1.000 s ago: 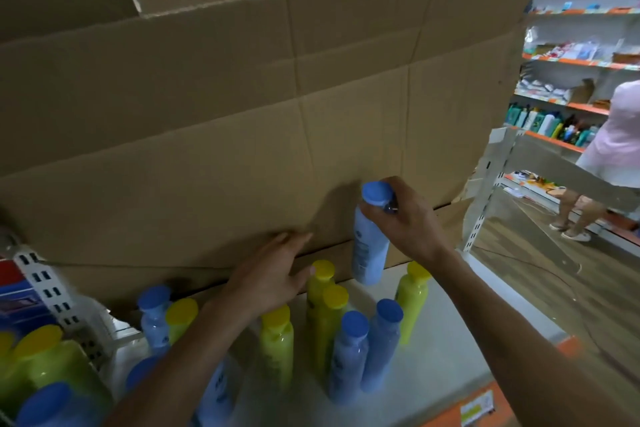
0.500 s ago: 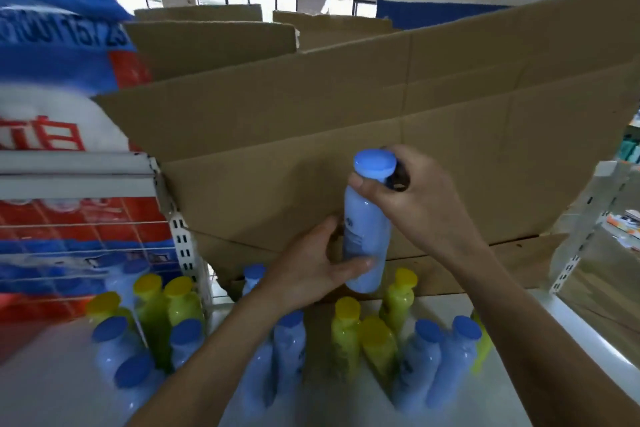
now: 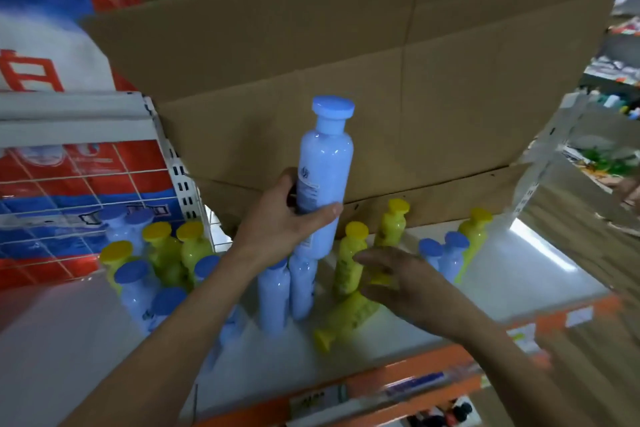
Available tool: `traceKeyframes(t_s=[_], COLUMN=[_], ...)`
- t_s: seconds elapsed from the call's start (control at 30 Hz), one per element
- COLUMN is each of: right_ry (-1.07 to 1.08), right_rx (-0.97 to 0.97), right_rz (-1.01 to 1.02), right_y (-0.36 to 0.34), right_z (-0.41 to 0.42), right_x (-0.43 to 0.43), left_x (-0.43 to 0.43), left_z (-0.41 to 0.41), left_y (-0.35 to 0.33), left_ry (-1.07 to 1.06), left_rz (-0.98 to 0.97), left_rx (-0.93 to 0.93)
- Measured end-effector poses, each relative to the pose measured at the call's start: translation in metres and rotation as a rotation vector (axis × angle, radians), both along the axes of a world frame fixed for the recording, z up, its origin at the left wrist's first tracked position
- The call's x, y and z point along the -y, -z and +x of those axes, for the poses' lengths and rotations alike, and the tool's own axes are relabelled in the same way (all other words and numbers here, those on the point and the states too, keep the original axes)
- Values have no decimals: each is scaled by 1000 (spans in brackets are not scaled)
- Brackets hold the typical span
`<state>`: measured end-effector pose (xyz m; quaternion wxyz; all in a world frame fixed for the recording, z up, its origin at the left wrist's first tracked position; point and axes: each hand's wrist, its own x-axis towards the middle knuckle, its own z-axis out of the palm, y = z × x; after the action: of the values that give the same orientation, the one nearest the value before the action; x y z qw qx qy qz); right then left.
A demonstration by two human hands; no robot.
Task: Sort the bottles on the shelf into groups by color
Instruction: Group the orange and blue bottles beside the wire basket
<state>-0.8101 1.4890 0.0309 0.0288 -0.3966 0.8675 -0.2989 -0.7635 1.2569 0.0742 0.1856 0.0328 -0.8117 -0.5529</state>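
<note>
My left hand (image 3: 284,218) grips a pale blue bottle (image 3: 325,163) with a blue cap and holds it upright above the white shelf (image 3: 540,270). Below it stand two blue bottles (image 3: 287,291). My right hand (image 3: 405,277) is low over the shelf with fingers spread, holding nothing, right beside a standing yellow bottle (image 3: 349,260). Another yellow bottle (image 3: 346,319) lies on its side just under that hand. A mixed cluster of blue and yellow bottles (image 3: 156,260) stands at the left. Two blue bottles (image 3: 446,253) and a yellow one (image 3: 474,239) stand at the right.
A large cardboard sheet (image 3: 381,80) forms the back wall behind the bottles. A wire rack with red, white and blue packages (image 3: 69,191) borders the shelf at the left. The shelf's orange front edge (image 3: 415,378) carries price labels. Other store shelves (image 3: 616,59) show at the far right.
The blue bottle passed from my right hand to my left. My right hand let go of the cap and dropped down to the yellow bottles. The view tilted downward.
</note>
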Motion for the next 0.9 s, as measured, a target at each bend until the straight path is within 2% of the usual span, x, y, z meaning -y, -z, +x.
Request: traceKeyframes(t_s=[0.07, 0.33, 0.67, 0.8, 0.9], right_ry=[2, 25, -79, -164, -228], right_rx=[-13, -135, -90, -81, -147], right_rz=[16, 127, 227, 389, 536], right_y=[20, 21, 42, 61, 86], right_z=[5, -23, -36, -38, -40], right_x=[3, 5, 6, 15, 20], left_x=[-3, -26, -39, -44, -45], left_z=[2, 4, 12, 19, 22], left_y=[5, 13, 48, 55, 56], left_ry=[-7, -32, -121, -163, -180], left_rz=[-21, -30, -66, -130, -133], left_rx=[12, 13, 106, 83, 72])
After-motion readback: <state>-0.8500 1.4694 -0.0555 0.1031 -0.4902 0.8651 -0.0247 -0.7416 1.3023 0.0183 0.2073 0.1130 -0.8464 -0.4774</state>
